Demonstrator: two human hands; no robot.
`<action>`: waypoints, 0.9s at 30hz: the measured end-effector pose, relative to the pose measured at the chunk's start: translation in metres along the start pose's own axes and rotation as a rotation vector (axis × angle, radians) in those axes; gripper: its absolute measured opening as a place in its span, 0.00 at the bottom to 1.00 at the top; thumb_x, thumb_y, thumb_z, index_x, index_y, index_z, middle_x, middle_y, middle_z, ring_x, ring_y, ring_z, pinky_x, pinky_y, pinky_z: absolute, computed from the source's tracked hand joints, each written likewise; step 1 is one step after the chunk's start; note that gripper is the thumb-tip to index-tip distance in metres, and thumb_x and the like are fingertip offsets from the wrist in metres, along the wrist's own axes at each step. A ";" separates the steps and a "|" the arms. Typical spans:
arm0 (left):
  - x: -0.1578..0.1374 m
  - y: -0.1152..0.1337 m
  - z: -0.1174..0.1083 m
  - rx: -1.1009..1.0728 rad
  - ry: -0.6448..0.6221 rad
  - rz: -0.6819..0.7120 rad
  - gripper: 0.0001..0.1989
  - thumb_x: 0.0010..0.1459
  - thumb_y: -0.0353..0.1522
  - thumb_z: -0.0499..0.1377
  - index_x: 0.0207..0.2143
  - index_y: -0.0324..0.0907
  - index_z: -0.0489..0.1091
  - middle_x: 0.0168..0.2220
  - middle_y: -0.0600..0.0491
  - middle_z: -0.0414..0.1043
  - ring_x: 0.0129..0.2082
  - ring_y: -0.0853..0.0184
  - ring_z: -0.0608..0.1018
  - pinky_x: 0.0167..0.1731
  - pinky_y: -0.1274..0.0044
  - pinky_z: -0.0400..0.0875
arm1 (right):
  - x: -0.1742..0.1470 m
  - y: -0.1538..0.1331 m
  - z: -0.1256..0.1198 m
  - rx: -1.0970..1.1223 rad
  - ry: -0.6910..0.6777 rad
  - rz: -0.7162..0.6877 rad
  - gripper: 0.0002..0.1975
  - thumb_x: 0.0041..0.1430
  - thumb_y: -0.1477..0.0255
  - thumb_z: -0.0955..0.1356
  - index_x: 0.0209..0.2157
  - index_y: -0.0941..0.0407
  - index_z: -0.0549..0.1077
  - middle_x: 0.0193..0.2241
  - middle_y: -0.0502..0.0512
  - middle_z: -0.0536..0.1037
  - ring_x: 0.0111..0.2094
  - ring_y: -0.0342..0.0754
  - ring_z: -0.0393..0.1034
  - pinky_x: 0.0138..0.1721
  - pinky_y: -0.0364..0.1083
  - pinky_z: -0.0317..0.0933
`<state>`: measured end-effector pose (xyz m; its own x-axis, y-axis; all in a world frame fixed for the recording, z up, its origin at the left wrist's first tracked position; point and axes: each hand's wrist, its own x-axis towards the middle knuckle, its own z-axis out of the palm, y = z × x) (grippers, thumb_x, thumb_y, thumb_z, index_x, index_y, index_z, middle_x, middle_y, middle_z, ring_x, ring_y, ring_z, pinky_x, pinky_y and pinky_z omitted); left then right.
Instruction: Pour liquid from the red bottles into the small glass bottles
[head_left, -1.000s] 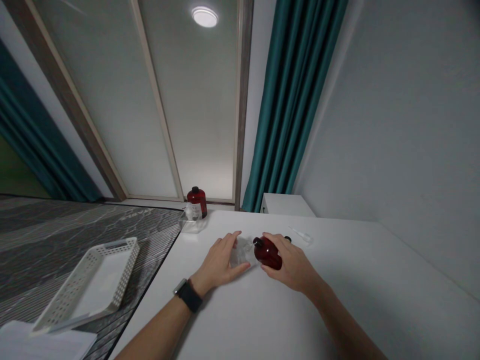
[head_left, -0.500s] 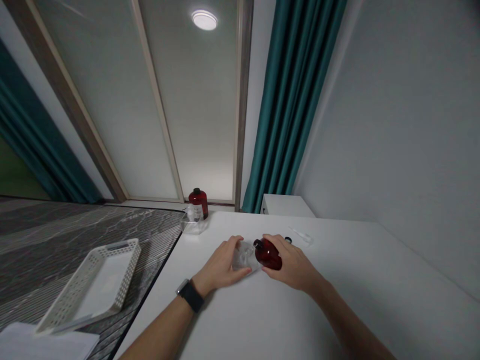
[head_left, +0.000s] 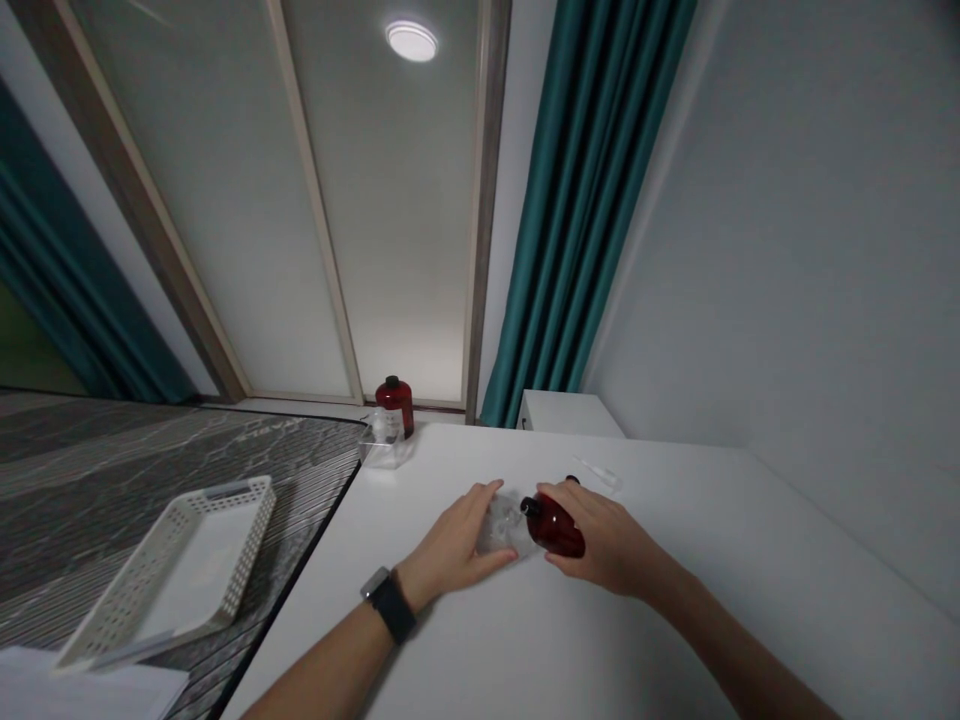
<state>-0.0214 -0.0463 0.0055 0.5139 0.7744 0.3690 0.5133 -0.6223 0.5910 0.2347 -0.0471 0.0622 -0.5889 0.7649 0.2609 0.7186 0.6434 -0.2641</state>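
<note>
My right hand grips a dark red bottle, holding it tilted so that its black neck points left. The neck is over the right side of a clear container on the white table. My left hand, with a dark watch on its wrist, is curved around the container's left side, thumb in front and fingers behind. The container's contents cannot be made out. Just behind my right hand lies a small black cap, partly hidden, and a clear slender plastic piece beyond it.
At the table's far left corner stand a larger red bottle with a black cap and a clear box with a clear item in it. A white perforated basket and papers lie on the grey surface to the left.
Both hands, the dark red bottle and the clear container have shifted slightly right and nearer to me in view. The bottle stays tilted to the left. The black cap is more hidden behind my right hand.
</note>
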 end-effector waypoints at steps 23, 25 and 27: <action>-0.001 0.009 0.001 0.015 -0.007 0.034 0.37 0.59 0.39 0.63 0.65 0.42 0.50 0.53 0.41 0.65 0.52 0.52 0.72 0.53 0.60 0.71 | 0.004 -0.004 -0.016 -0.080 -0.118 -0.042 0.33 0.49 0.72 0.72 0.59 0.51 0.66 0.49 0.60 0.76 0.46 0.59 0.74 0.46 0.55 0.68; -0.001 0.011 0.000 0.029 -0.009 0.041 0.36 0.60 0.39 0.63 0.65 0.42 0.51 0.53 0.42 0.65 0.52 0.53 0.72 0.52 0.61 0.71 | 0.005 -0.005 -0.019 -0.085 -0.131 -0.046 0.33 0.49 0.72 0.72 0.58 0.51 0.66 0.49 0.60 0.76 0.46 0.59 0.74 0.46 0.55 0.68; -0.001 0.011 -0.001 0.038 -0.007 0.054 0.34 0.60 0.39 0.63 0.64 0.42 0.53 0.52 0.43 0.66 0.50 0.54 0.72 0.51 0.61 0.72 | 0.006 -0.006 -0.020 -0.082 -0.127 -0.053 0.32 0.49 0.72 0.72 0.58 0.50 0.66 0.48 0.59 0.76 0.46 0.58 0.74 0.45 0.54 0.68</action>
<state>-0.0167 -0.0538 0.0125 0.5466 0.7387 0.3944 0.5105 -0.6673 0.5423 0.2345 -0.0471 0.0841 -0.6654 0.7309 0.1519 0.7097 0.6825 -0.1748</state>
